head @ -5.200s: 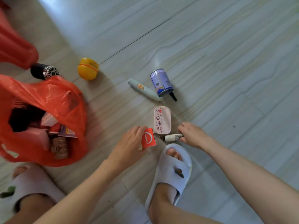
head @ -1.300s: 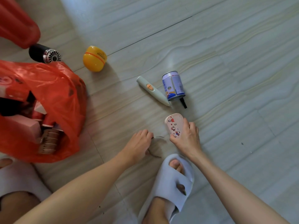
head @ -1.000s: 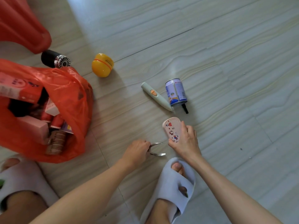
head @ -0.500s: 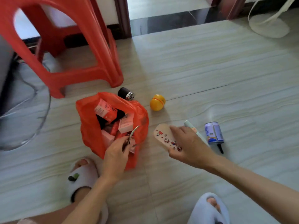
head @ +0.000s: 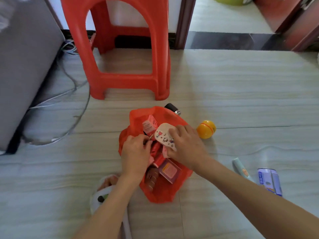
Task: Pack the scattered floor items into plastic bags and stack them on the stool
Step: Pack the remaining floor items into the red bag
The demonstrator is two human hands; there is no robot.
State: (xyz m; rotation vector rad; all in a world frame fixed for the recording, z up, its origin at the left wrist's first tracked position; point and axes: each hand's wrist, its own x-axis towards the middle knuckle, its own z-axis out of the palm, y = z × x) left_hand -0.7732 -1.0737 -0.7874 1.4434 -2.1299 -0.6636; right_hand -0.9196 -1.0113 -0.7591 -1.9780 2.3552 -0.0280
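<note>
1. The stool (head: 120,49) was cut off at the top edge; its seat was out of view.
2. The left hand (head: 136,152) hid whatever it gripped.
3. The bag (head: 165,192) covered part of the black cylinder (head: 171,107).

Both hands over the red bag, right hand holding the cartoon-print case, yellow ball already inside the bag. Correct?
Not quite: the head view shows the yellow ball on the floor right of the red bag. Both hands are over it, the right hand holding the cartoon-print case.

Bag (head: 162,192) before stool (head: 120,49)
</note>
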